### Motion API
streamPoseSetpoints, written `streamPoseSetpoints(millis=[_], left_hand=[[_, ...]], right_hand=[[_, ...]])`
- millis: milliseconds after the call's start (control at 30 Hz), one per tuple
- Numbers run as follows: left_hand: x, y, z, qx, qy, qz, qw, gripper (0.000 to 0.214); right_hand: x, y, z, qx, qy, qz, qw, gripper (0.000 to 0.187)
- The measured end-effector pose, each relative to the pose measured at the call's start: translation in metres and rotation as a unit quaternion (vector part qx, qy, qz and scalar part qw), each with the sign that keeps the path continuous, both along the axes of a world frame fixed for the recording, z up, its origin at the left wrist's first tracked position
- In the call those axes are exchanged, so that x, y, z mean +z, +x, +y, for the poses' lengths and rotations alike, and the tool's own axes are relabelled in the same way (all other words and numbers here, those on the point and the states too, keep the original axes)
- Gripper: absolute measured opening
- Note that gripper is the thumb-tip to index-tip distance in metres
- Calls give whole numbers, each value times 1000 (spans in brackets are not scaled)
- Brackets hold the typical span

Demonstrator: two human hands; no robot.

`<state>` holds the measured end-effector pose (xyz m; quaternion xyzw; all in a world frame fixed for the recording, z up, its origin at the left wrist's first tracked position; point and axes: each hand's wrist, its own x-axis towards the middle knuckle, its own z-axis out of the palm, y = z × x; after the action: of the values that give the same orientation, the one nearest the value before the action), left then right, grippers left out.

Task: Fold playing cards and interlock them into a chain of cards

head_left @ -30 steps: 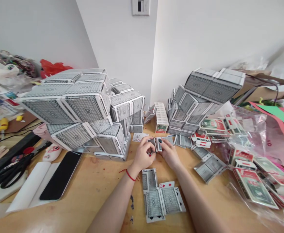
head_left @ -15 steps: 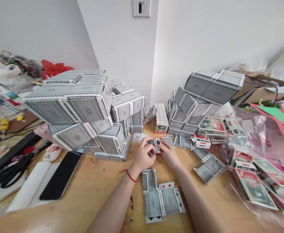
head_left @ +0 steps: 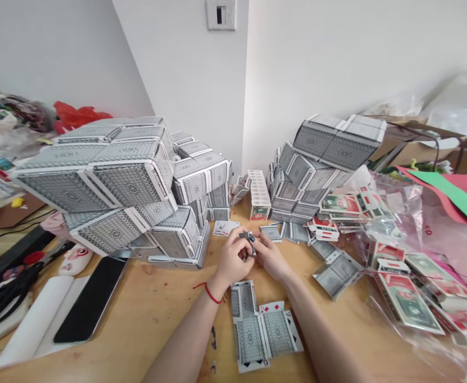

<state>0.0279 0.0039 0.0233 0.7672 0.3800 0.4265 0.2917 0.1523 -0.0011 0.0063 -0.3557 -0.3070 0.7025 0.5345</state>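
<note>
My left hand point(head_left: 230, 259) and my right hand point(head_left: 269, 257) meet over the middle of the wooden table point(head_left: 157, 319), both pinching a small folded playing card point(head_left: 248, 238) with a grey patterned back. The left wrist wears a red string. In front of my hands lies a flat piece of joined, folded cards point(head_left: 259, 330), grey backs up, with a red diamond corner showing. A large block built of folded cards point(head_left: 114, 181) stands to the left, and a second card block point(head_left: 321, 159) stands to the right.
A black phone point(head_left: 90, 298) lies on white paper at the left, with black scissors point(head_left: 2, 290) beyond it. Empty card boxes in plastic wrap point(head_left: 401, 266) pile up at the right. Loose cards lie near a small card box point(head_left: 259, 197) by the wall.
My hands have drawn closer together and lifted the card slightly; it now looks folded smaller. The camera has shifted a little, moving the scene left.
</note>
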Motion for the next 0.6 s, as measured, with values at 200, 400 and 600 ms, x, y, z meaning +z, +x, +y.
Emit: streamPoseSetpoints(millis=[200,400,600], left_hand=[[1,-1,-1,-1,19,-5,1000,16],[6,-4,-1,-22,8,-31,999,12],[-3,-9,8,-50,-185,-210,959,9]], right_hand=[[5,-3,-1,-2,3,29,1000,30],[2,-4,1,-71,46,-33,996,32],[-4,2,3,-143,149,-124,971,41]])
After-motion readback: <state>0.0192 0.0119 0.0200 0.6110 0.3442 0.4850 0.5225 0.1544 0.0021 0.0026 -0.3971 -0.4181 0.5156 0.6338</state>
